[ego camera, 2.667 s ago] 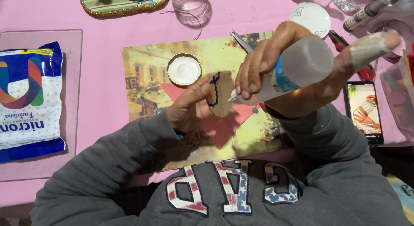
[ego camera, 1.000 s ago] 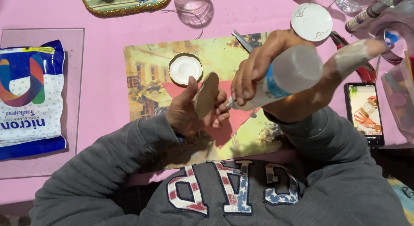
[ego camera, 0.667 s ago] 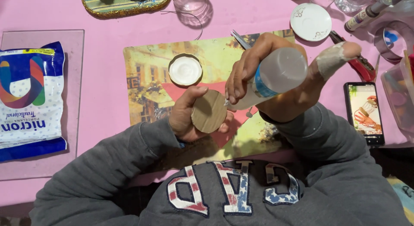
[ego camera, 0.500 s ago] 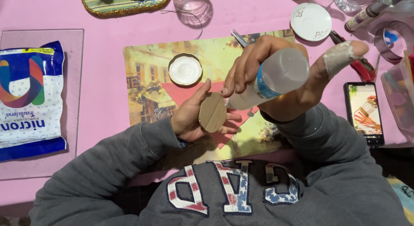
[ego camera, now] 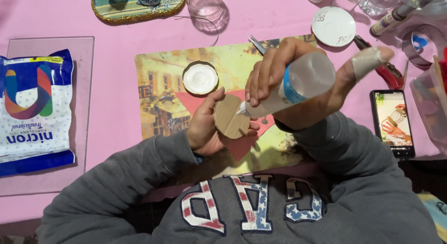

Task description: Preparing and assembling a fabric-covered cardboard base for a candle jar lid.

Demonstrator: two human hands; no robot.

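Observation:
My left hand [ego camera: 205, 127] holds a round brown cardboard disc [ego camera: 229, 117] flat side up, above a picture placemat [ego camera: 158, 99]. My right hand [ego camera: 274, 69] grips a translucent glue bottle [ego camera: 298, 83] with a blue band, tipped down so its white nozzle touches the disc's right edge. A bandage wraps my right thumb [ego camera: 365, 62], which sticks out to the right. A round jar lid [ego camera: 200, 78] with a white inside lies on the placemat just above the disc.
A blue and white packet [ego camera: 32, 109] lies on a clear sheet at the left. A white lid [ego camera: 334, 26], a clear cup [ego camera: 205, 2] and a decorated oval tray [ego camera: 135, 4] sit at the back. A phone [ego camera: 393, 123], red-handled tool and clear tubs stand at the right.
My left hand turned the cardboard disc from edge-on to face-up. The bottle tilted down and its nozzle came onto the disc.

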